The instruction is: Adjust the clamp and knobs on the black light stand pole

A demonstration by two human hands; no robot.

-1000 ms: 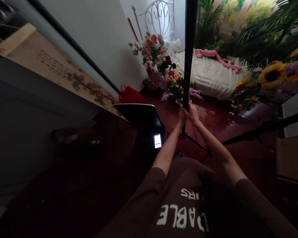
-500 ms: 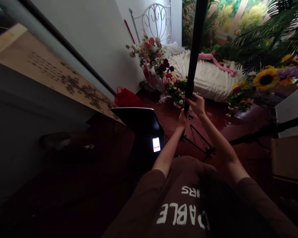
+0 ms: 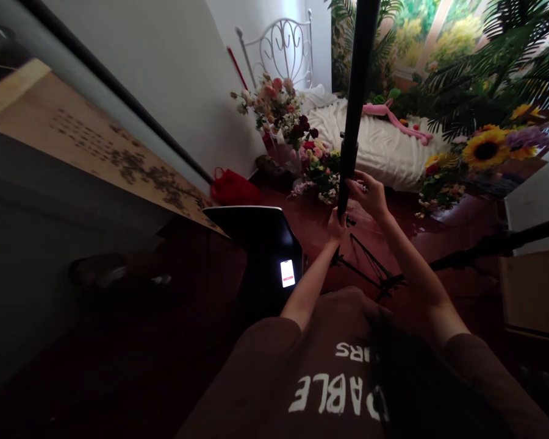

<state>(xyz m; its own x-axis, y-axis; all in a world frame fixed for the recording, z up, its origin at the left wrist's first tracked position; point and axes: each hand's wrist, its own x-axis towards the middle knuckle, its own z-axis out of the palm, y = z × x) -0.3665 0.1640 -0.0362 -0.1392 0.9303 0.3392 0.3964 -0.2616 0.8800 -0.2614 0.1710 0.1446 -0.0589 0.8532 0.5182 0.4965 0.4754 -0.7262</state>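
**Recorder:** You had both hands at the black stand pole [image 3: 351,122], which stood nearly upright in front of you, over the folding tripod base [image 3: 365,269]. Which step was in hand?

**Checker:** You were working at the pole's lower end. Your left hand [image 3: 336,227] was clenched around it, hiding whatever join lay there.

**Recorder:** And your right hand [image 3: 366,196]?

**Checker:** It was curled just above your left, beside the pole. I could not tell whether it was grasping anything.

**Recorder:** Next move?

**Checker:** In my judgement, it called for 1 firm hold on the pole, keeping it steady over the base.
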